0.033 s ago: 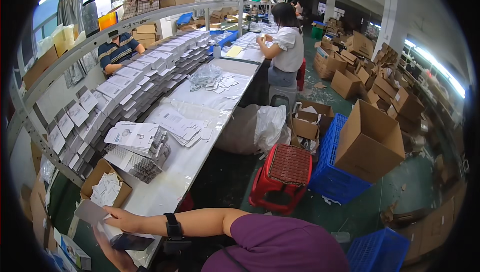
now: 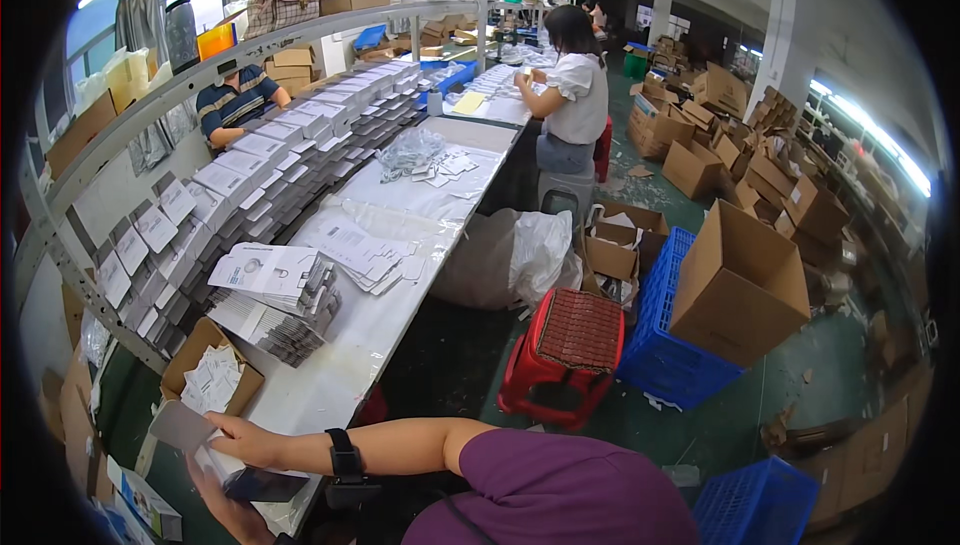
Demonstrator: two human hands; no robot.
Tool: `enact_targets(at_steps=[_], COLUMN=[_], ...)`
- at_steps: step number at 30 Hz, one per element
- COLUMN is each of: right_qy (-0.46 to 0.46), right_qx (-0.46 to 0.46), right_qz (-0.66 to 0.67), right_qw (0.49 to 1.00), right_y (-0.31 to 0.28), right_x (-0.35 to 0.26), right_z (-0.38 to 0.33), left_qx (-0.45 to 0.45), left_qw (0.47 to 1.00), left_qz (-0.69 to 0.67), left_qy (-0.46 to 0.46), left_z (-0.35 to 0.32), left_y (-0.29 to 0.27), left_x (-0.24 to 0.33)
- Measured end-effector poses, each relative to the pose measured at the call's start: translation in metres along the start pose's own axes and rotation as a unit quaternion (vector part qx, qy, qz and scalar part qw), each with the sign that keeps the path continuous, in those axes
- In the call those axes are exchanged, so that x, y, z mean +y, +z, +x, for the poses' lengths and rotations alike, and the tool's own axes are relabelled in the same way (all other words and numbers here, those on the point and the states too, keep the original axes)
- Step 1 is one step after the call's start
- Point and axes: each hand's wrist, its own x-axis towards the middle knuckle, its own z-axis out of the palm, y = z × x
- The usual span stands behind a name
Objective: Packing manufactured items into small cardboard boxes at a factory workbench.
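Low on the left, over the table's near end, both hands hold a small box (image 2: 222, 462) with pale and dark grey panels and a raised grey flap (image 2: 183, 426). My right hand (image 2: 243, 439), below a black wrist strap, grips it from above, its fingers by the flap. My left hand (image 2: 222, 500) is around the box's lower side, partly hidden by it. Just beyond is an open cardboard box (image 2: 207, 338) of small white paper pieces (image 2: 212, 382). Flat printed white cartons (image 2: 262, 270) lie stacked on the white table (image 2: 322, 370).
Rows of white boxes (image 2: 265, 150) line the table's left side under a metal frame. Right of the table stand a red stool (image 2: 565, 355), a blue crate (image 2: 665, 360) and a large carton (image 2: 735, 285). Two people (image 2: 575, 95) (image 2: 237, 105) sit farther along.
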Motion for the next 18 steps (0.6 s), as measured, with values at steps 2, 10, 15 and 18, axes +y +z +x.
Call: enact_targets(at_steps=[2,10,15,18], right_qy=[-0.031,-0.056,-0.082,-0.083], right_qx=[0.036,0.027,0.068,0.045], right_qz=[-0.039,-0.032,-0.016,0.006], right_qw=[0.998,0.998,0.994,0.996], right_y=[0.006,0.003,0.01,0.009], right_x=[0.003,0.013,0.007,0.002], right_z=[0.002,0.008,0.007,0.002], left_qx=[-0.005,0.112,0.111,0.097], left_qw=[0.999,0.98,0.969,0.975], left_qz=[0.032,0.158,0.212,0.186], left_qy=[-0.01,0.045,0.067,0.077], left_z=[-0.003,-0.01,-0.004,0.0], left_y=[0.002,0.02,0.012,0.006], left_x=[0.004,0.006,0.007,0.009])
